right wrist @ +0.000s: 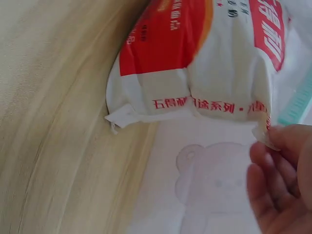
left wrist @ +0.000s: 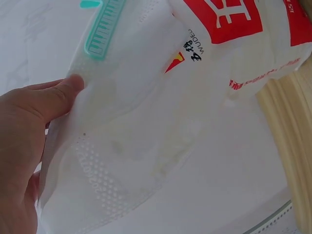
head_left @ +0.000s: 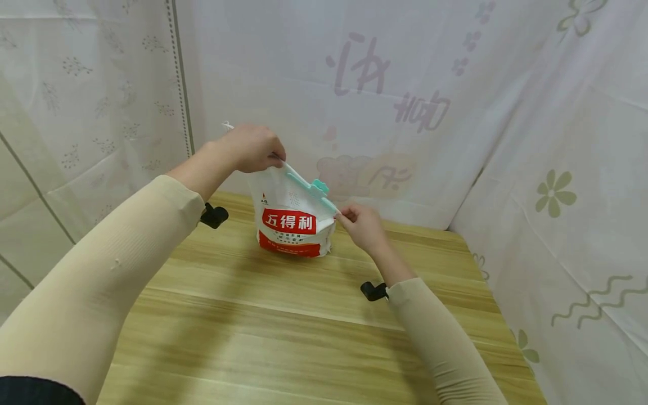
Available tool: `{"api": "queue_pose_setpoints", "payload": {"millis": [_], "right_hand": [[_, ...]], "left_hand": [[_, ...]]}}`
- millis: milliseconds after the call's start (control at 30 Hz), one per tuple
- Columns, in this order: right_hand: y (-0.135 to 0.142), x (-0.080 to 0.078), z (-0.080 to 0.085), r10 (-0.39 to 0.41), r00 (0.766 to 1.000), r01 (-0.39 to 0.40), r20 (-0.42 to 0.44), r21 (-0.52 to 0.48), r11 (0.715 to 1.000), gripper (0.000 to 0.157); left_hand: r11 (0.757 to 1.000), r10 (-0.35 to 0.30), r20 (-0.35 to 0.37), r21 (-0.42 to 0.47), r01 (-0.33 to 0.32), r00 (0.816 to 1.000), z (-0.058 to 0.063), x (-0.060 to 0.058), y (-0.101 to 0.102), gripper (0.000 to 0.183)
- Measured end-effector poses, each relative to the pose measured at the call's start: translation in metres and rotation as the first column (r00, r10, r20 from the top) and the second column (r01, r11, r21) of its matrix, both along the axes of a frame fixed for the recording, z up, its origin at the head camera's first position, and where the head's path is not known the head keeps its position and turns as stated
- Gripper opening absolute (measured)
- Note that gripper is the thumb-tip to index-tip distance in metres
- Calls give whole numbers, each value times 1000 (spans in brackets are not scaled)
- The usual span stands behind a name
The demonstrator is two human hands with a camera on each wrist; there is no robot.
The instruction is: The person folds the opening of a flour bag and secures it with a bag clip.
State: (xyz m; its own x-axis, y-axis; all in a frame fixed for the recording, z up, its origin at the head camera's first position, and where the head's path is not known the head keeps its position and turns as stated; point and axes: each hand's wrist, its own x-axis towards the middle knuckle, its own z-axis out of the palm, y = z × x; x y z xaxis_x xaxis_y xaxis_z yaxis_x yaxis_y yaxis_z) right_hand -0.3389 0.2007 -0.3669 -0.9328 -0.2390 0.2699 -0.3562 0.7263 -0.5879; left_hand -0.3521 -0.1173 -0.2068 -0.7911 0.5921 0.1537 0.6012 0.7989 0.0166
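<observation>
A white and red flour bag (head_left: pixel 288 222) with Chinese lettering stands on the wooden table, its top edge slanting down to the right. A mint-green sealing clip (head_left: pixel 318 190) runs along that top edge. My left hand (head_left: pixel 255 149) pinches the upper left corner of the bag, thumb on the near side in the left wrist view, just beyond the end of the clip. With thumb and fingertips, my right hand (head_left: pixel 365 228) pinches the bag's right corner by the clip's lower end. In the right wrist view a bag corner (right wrist: pixel 265 136) sits between thumb and forefinger.
The wooden table (head_left: pixel 263 337) spreads out in front of the bag. Behind it hangs a pale printed curtain (head_left: pixel 405 112), with more patterned cloth at both sides. Black wrist mounts (head_left: pixel 215 216) stick out from both sleeves.
</observation>
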Motion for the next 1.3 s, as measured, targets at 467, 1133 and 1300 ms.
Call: {"api": "queue_pose_setpoints", "payload": {"millis": [467,1133,1300], "right_hand": [[0,1,-5,-2,998,1,-62,-25,1000,17],[7,3,-3,7,999,-4,35,-58,998,23],[4,3,-3,-9,1000,9,16,-43,999,21]], "left_hand": [[996,51,-132,75,-42,990,4,3,-9,36],[223,-107,441,884,-411,891,-52,-6,-53,48],[168,-61,421,898,-406,905,-49,-11,-48,23]]}}
